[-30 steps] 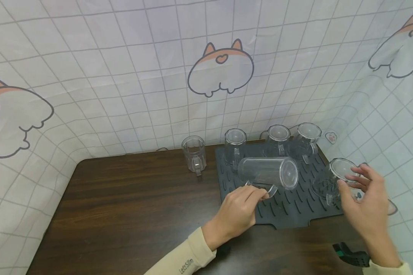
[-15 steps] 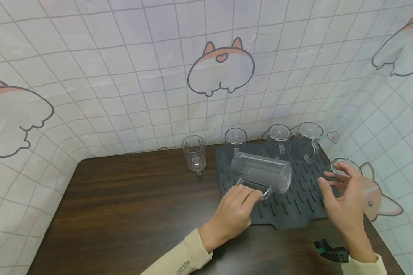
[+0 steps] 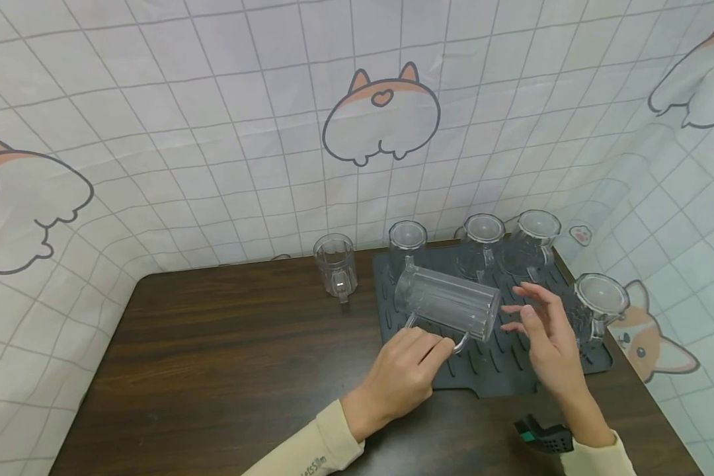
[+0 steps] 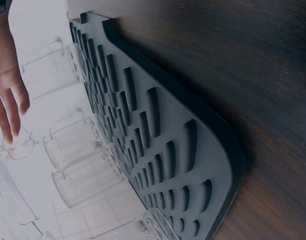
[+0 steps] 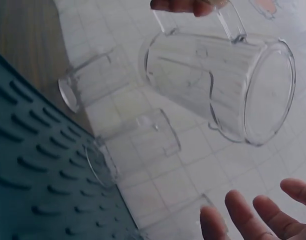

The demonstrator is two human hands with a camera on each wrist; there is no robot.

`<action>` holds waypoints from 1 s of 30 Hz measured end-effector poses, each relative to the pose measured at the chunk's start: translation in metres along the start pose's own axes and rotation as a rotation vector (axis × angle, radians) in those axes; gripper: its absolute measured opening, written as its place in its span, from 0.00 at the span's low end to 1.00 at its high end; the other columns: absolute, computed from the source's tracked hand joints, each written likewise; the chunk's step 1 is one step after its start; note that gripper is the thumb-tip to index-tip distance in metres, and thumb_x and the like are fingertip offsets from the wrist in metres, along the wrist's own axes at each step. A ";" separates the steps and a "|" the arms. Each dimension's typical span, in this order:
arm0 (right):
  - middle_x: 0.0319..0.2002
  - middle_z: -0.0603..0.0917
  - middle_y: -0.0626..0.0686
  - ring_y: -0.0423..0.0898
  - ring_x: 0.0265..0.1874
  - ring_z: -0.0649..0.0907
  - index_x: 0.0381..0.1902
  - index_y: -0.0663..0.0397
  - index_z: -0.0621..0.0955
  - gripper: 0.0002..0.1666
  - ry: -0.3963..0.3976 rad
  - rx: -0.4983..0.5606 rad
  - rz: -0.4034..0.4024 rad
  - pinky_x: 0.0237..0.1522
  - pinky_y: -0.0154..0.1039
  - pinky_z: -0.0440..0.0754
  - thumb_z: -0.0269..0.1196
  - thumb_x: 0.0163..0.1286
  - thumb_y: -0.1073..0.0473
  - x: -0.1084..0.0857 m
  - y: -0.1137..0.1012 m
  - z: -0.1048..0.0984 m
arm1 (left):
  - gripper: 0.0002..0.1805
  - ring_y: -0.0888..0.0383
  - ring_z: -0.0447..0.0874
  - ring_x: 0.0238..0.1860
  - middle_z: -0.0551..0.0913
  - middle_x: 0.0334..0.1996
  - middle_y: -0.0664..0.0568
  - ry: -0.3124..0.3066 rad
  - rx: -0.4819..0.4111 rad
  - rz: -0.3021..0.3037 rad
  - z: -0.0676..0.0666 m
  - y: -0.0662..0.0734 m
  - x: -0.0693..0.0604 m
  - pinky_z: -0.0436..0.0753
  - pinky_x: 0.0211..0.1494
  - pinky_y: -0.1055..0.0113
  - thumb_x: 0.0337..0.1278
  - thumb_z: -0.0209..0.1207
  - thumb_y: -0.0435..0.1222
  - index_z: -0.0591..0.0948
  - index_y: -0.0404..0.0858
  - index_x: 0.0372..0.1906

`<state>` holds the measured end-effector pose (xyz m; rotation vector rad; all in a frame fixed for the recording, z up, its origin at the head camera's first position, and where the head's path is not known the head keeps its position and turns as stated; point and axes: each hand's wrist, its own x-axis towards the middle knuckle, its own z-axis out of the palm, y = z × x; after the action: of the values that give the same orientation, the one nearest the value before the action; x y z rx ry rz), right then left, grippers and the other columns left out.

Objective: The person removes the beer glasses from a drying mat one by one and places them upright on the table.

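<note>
My left hand [image 3: 398, 373] grips the handle of a clear glass mug [image 3: 446, 301], holding it on its side above the dark ribbed mat [image 3: 500, 380]. In the right wrist view the mug [image 5: 208, 85] hangs by its handle from the left fingers [image 5: 180, 6]. My right hand [image 3: 550, 337] is near the mug's right end, fingers spread and apart from the glass; it holds nothing. The left wrist view catches this right hand [image 4: 10, 95] at its left edge, with only part of the held mug [image 4: 10, 192] showing.
On the mat stand several more glass mugs, seemingly upside down: one at back left [image 3: 407, 241], two at back right [image 3: 482, 241] [image 3: 532, 241], one at the right [image 3: 597, 301]. Another mug [image 3: 336, 268] stands on the wooden table [image 3: 214, 357] left of the mat, before a tiled-print backdrop [image 3: 244, 152].
My right hand has moved left, away from the right-hand mug and toward the held one. The held mug has shifted slightly left, and its right end has tipped down.
</note>
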<state>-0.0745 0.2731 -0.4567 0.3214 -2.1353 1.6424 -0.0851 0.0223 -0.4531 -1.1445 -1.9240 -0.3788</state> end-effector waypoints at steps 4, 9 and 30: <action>0.63 0.74 0.45 0.33 0.51 0.83 0.74 0.67 0.64 0.24 -0.044 0.089 0.074 0.44 0.25 0.85 0.42 0.85 0.66 0.001 -0.003 0.011 | 0.11 0.63 0.79 0.33 0.85 0.34 0.59 -0.004 0.019 0.005 0.000 0.000 -0.002 0.78 0.38 0.74 0.69 0.52 0.27 0.84 0.42 0.40; 0.63 0.73 0.45 0.33 0.52 0.82 0.74 0.65 0.65 0.25 -0.049 0.132 0.151 0.46 0.25 0.85 0.40 0.86 0.61 0.002 -0.010 0.024 | 0.10 0.63 0.80 0.33 0.85 0.34 0.59 -0.017 0.041 0.013 0.001 0.000 -0.005 0.78 0.38 0.73 0.72 0.52 0.30 0.85 0.42 0.41; 0.63 0.69 0.42 0.33 0.56 0.78 0.74 0.62 0.63 0.26 -0.068 0.101 0.297 0.48 0.23 0.82 0.46 0.84 0.60 0.001 -0.005 0.048 | 0.12 0.63 0.80 0.33 0.85 0.36 0.58 -0.089 0.125 0.008 0.004 0.002 -0.012 0.78 0.38 0.73 0.73 0.50 0.31 0.85 0.41 0.44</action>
<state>-0.0824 0.2260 -0.4616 0.0925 -2.2401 1.9328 -0.0830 0.0185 -0.4651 -1.1027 -1.9902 -0.2028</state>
